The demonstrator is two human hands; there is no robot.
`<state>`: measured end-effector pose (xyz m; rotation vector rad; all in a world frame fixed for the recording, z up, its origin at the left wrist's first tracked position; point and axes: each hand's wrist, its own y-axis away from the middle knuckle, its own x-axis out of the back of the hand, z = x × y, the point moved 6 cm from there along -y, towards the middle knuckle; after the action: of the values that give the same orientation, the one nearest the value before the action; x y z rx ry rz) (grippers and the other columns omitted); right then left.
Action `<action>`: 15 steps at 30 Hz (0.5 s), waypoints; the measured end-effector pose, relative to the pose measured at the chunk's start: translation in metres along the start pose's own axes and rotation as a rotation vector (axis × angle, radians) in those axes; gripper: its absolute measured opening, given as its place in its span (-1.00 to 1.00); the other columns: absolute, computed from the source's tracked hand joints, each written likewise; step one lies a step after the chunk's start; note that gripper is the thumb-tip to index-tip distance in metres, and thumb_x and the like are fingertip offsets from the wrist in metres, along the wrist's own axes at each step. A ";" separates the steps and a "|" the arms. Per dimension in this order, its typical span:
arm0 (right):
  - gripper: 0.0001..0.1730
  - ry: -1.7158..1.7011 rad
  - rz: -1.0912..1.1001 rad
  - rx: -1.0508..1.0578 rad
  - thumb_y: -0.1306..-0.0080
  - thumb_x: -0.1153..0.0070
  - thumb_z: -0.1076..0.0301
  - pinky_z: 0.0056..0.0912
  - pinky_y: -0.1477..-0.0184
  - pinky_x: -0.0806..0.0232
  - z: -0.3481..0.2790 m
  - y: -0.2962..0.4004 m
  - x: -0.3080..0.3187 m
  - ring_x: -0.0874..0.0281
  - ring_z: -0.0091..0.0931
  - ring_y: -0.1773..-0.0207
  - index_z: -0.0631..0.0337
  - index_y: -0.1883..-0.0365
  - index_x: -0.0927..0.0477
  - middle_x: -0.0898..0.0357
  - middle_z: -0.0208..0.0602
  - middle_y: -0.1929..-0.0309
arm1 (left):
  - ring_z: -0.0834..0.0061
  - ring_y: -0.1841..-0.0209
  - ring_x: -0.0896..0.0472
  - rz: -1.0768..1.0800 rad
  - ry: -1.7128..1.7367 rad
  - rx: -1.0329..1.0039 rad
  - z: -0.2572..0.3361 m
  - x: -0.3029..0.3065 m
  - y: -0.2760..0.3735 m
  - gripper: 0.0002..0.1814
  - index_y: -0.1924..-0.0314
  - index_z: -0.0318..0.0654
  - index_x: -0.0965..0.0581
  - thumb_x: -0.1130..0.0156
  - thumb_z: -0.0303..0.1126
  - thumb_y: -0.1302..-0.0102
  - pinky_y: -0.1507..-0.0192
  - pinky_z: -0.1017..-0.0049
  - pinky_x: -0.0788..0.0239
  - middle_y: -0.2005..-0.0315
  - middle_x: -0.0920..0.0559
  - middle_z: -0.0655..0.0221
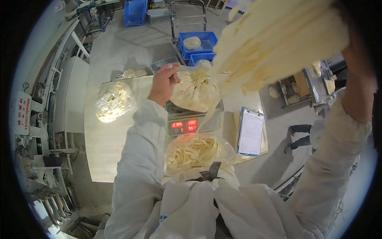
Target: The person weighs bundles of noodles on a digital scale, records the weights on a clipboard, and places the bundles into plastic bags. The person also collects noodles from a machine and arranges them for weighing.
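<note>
My left hand (pixel 165 82) pinches the rim of a clear plastic bag of wide noodles (pixel 194 91), which rests on the pan of a digital scale (pixel 195 125) with lit red figures. My right hand (pixel 358 56), raised at the upper right, holds up a large bunch of wide flat noodles (pixel 280 44). One long strand trails from the bunch down past the scale. A second clear bag of noodles (pixel 194 151) lies between the scale and my body. The fingers of my right hand are mostly hidden by the bunch and the dark picture edge.
Another bag of noodles (pixel 115 102) lies on the table (pixel 103 149) at the left. A clipboard with a written sheet (pixel 250 131) is at the right. Beyond the table stand a hand trolley (pixel 188 25) and blue crates (pixel 198 44). A person's legs (pixel 300 136) show at the right.
</note>
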<state>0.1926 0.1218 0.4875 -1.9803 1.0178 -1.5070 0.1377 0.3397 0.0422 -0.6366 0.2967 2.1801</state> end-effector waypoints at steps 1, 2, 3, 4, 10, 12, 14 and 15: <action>-0.66 -0.046 -0.017 -0.042 -0.28 -0.15 0.51 -0.38 0.05 -0.55 0.003 -0.006 -0.013 -0.67 -0.45 0.10 0.28 -0.04 -0.58 -0.68 -0.21 0.09 | 0.55 0.57 -0.39 -0.034 0.076 0.093 0.007 0.000 0.003 -0.48 -0.27 -0.38 -0.40 -0.12 -0.44 -0.30 0.22 0.40 -0.29 0.62 -0.44 0.44; -0.66 -0.072 -0.039 -0.080 -0.28 -0.15 0.51 -0.38 0.06 -0.55 0.006 -0.009 -0.025 -0.67 -0.45 0.11 0.27 -0.05 -0.58 -0.68 -0.21 0.10 | 0.59 0.58 -0.36 -0.069 0.153 0.186 0.006 0.001 0.005 -0.37 -0.39 -0.40 -0.31 -0.09 -0.48 -0.29 0.26 0.44 -0.28 0.63 -0.42 0.45; -0.66 -0.184 -0.081 -0.096 -0.29 -0.15 0.50 -0.37 0.06 -0.55 0.010 -0.013 -0.057 -0.68 -0.45 0.11 0.26 -0.05 -0.58 -0.68 -0.22 0.10 | 0.58 0.58 -0.35 -0.045 0.114 0.191 0.018 0.033 0.019 -0.29 -0.44 -0.37 -0.21 -0.08 -0.50 -0.26 0.26 0.43 -0.28 0.63 -0.41 0.45; -0.66 -0.205 -0.111 -0.137 -0.29 -0.15 0.50 -0.37 0.07 -0.56 0.010 -0.013 -0.069 -0.68 -0.45 0.11 0.26 -0.05 -0.58 -0.69 -0.22 0.10 | 0.58 0.58 -0.34 -0.101 0.107 0.223 0.018 0.034 0.020 -0.20 -0.50 -0.35 -0.11 -0.08 -0.53 -0.23 0.26 0.43 -0.27 0.64 -0.40 0.45; -0.49 -0.372 -0.514 -0.420 -0.18 -0.27 0.49 -0.39 0.03 -0.47 0.083 0.074 -0.221 -0.65 -0.48 0.05 0.15 -0.16 -0.61 -0.72 -0.27 0.11 | 0.56 0.59 -0.29 -0.208 0.204 0.311 0.018 0.043 0.025 -0.09 -0.55 -0.22 -0.07 -0.06 -0.60 -0.14 0.28 0.46 -0.25 0.64 -0.35 0.46; -0.51 -0.371 -0.435 -0.502 -0.12 -0.27 0.46 -0.21 0.15 -0.50 0.128 0.131 -0.277 -0.70 -0.25 0.16 0.23 -0.08 -0.62 -0.71 -0.04 0.19 | 0.56 0.59 -0.28 -0.279 0.230 0.327 0.017 0.036 0.019 -0.08 -0.54 -0.19 -0.10 -0.08 -0.62 -0.11 0.29 0.48 -0.26 0.63 -0.34 0.46; -0.48 -0.256 -0.563 -0.930 -0.14 -0.28 0.45 -0.27 0.03 -0.47 0.180 0.184 -0.318 -0.66 -0.34 0.06 0.23 -0.13 -0.61 -0.70 -0.12 0.16 | 0.59 0.61 -0.24 -0.272 0.198 0.328 0.020 0.039 0.023 -0.09 -0.54 -0.12 -0.15 -0.08 -0.60 -0.11 0.30 0.46 -0.24 0.63 -0.37 0.48; -0.47 -0.165 -0.547 -1.015 -0.15 -0.28 0.40 -0.22 -0.01 -0.46 0.225 0.212 -0.332 -0.66 -0.28 0.03 0.23 -0.14 -0.60 -0.70 -0.05 0.13 | 0.60 0.62 -0.22 -0.281 0.183 0.332 0.022 0.036 0.022 -0.09 -0.53 -0.09 -0.17 -0.09 -0.59 -0.11 0.31 0.45 -0.23 0.63 -0.38 0.49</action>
<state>0.3023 0.2280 0.0603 -3.2335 1.4034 -1.0773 0.0939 0.3581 0.0416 -0.6464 0.6131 1.7563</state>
